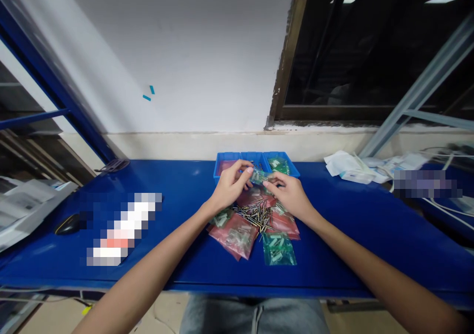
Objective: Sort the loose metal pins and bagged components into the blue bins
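Between my two hands, in front of the blue bins, I hold up a small greenish clear plastic bag (pixel 258 176) with small pale pieces inside. My left hand (pixel 234 182) pinches its left side, and my right hand (pixel 287 192) grips its right side. Below them lies a loose pile of thin metal pins (pixel 256 215) on the blue table. Around the pile are red plastic bags (pixel 239 235) with pale parts in them. A green plastic bag (pixel 279 249) of similar parts lies nearest the front edge.
Blue bins (pixel 294 170) in a row stand behind my hands, holding red and green bags. A black mouse (pixel 68 224) and a pixelated item (pixel 126 230) lie to the left. White packets (pixel 350 166) and cables are at the right, papers (pixel 31 208) at the far left.
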The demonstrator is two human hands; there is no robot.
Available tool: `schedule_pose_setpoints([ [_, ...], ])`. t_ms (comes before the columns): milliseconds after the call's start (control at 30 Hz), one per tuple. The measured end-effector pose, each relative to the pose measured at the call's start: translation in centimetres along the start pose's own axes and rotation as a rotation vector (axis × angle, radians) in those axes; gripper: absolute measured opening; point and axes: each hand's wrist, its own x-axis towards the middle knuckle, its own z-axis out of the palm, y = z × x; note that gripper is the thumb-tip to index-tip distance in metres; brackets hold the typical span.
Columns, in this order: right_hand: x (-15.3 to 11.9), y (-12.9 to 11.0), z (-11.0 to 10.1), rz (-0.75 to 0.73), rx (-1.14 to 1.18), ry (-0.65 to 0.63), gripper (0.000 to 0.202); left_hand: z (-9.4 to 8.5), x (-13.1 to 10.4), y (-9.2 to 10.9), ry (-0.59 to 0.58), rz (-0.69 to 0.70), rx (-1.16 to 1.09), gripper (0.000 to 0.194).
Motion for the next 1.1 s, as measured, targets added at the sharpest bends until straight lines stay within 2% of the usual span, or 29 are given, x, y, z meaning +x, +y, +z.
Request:
schedule_pose_setpoints([
  [67, 0.5, 0.0, 0.2, 0.073, 0.146, -0.027, 0.019, -0.4, -0.2, 0.6, 0.013, 0.121, 0.18, 0.031],
  [167, 0.8, 0.0, 0.5, 0.142, 0.283, -0.062, 0.02, -0.8, -0.5, 1.1, -0.055, 0.298, 0.489, 0.038],
  [267, 0.4, 0.3, 0.5, 0.11, 0.267, -0.037, 0.019, -0.5, -0.8, 1.2, -0.15, 0.322, 0.737, 0.047],
  [333, -0.1, 0.6, 0.3, 0.051, 0.216, -0.02, 0.019, -0.2, -1.0, 1.0, -0.169, 0.3, 0.819, 0.051],
  [433, -0.5, 0.4, 0.0, -0.007, 0.188, -0.006, 0.02, 0.2, -1.2, 0.9, -0.178, 0.288, 0.839, 0.052],
  [667, -1.0, -1.2, -0.3, -0.007, 0.248, -0.056, 0.018, 0.3, -1.3, 0.9, -0.208, 0.288, 0.857, 0.038],
  [900, -1.0, -1.1, -0.1, -0.029, 0.23, -0.051, 0.02, 0.6, -1.2, 0.8, -0.239, 0.262, 0.863, 0.034],
  [1100, -1.0, -0.6, 0.1, -0.009, 0.207, -0.017, 0.017, 0.9, -1.4, 1.0, -0.131, 0.231, 0.844, 0.046],
])
